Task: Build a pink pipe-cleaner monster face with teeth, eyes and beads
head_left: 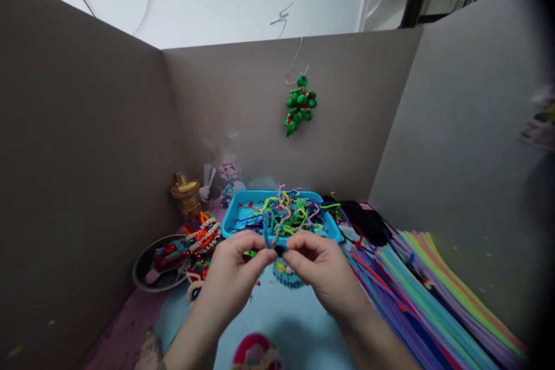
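Observation:
My left hand [234, 274] is closed in a pinch on a blue pipe cleaner [266, 228], one end of which stands up above my thumb. Facing it, my right hand [325, 272] pinches the other side of the same small work. Between the fingertips sits a small dark piece [280, 250], too small to make out. Just beyond my hands is a blue tray [234, 214] with a tangle of coloured pipe cleaner pieces [295, 214]. Below my fingertips, a round blue fluffy item [287, 277] with yellow and white bits rests on the table.
Long pipe cleaners [416, 283] lie in bundles at right. At left are a metal bowl [141, 272] holding tools, finished pipe cleaner pieces [206, 237] and a brown-and-yellow cup [186, 193]. Grey panels [234, 92] enclose three sides; a green ornament [300, 105] hangs from a wire.

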### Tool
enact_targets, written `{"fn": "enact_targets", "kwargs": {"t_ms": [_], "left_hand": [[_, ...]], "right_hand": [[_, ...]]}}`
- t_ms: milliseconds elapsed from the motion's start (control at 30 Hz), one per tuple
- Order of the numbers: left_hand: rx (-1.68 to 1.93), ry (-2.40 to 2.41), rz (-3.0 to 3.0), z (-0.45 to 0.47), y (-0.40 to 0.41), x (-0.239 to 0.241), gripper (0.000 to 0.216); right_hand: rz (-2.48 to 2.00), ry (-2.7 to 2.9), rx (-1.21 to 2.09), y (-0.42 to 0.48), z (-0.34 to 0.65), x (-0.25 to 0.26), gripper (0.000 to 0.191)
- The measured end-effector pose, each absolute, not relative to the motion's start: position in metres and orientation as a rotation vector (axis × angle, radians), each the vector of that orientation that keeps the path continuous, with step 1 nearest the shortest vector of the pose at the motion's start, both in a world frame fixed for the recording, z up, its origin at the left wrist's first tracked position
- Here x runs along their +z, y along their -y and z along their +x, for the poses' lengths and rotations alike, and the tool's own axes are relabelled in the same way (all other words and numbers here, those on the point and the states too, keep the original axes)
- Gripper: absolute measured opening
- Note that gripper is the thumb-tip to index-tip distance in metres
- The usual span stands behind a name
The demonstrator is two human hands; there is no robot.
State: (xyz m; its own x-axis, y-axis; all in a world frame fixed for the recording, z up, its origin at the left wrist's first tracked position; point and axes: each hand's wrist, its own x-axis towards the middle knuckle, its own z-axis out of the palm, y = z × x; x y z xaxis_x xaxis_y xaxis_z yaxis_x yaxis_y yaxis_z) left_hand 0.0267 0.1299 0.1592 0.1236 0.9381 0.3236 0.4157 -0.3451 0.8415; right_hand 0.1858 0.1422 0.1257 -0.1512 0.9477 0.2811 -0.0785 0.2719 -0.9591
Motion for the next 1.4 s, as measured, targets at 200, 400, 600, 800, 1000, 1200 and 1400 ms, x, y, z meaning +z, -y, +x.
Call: {"fn": "enact_targets", "kwargs": {"t_ms": [200,400,600,800,1000,1200,1400], "left_hand": [[1.097,-1.306,1.923,0.030,-0.133,0.153,0.026],[1.158,-1.331,1.941,0.037,-0.136,0.147,0.025],[1.153,-1.326,1.929,0.037,-0.137,0.143,0.026],[1.134,-1.318,2.061,0.036,-0.135,0.146,0.027],[1.113,-1.349,2.082,0.035,-0.137,0.148,0.026],[1.123,-1.371,2.054,0.036,-0.138,0.144,0.024],[1.219,-1.337,2.049,0.034,-0.140,0.139,0.014]], "right_hand": [[-0.983,1.526,1.098,-0.145,0.191,0.124,0.012],[-0.926,1.392,1.198,-0.147,0.190,0.120,0.017],[-0.914,1.303,1.108,-0.144,0.185,0.116,0.019],[-0.953,1.316,1.051,-0.142,0.182,0.112,0.018],[-0.969,1.449,0.848,-0.142,0.183,0.113,0.013],[-0.970,1.447,0.902,-0.141,0.180,0.111,0.012],[-1.009,1.349,0.965,-0.143,0.179,0.110,0.015]]}}
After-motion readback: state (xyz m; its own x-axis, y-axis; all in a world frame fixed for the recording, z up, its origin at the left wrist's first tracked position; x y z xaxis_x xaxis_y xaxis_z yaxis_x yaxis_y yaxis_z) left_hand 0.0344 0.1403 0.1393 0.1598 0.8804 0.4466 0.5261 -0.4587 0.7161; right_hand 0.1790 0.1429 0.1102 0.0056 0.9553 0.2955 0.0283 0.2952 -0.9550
